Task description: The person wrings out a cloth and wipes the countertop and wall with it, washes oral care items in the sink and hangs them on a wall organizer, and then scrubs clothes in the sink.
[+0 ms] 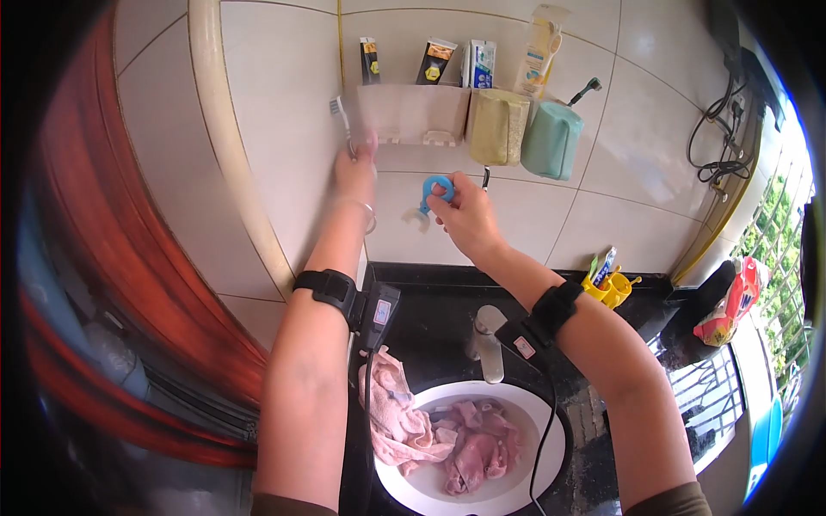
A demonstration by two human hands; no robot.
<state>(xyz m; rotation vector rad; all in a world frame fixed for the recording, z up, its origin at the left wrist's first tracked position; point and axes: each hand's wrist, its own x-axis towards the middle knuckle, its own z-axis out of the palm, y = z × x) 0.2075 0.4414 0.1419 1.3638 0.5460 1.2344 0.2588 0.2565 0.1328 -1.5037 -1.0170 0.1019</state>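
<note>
A person's left hand, at the upper left of the frame, reaches up beside a wall rack, its grip closed on the lower handle of an upright toothbrush; blur hides exactly how the fingers wrap it. Near the upper centre, the right hand has its grip clenched on the ring of a blue U-shaped brush, the pale mouthpiece hanging below the rack and touching nothing.

Two dark tubes, a white-and-blue tube and a yellow-labelled package already stand along the top of the rack. A yellowish cup and a mint-green cup hang at its right end, a dark-headed brush jutting out beside the green one. Judged by how things lie, the rack is largely filled, while the two held brushes are in the hands rather than set down.

At the lower centre, pink cloths lie in the water of a white basin, one pink towel draped over its left rim, beneath a faucet. A yellow holder stands on the black bench at centre right.
</note>
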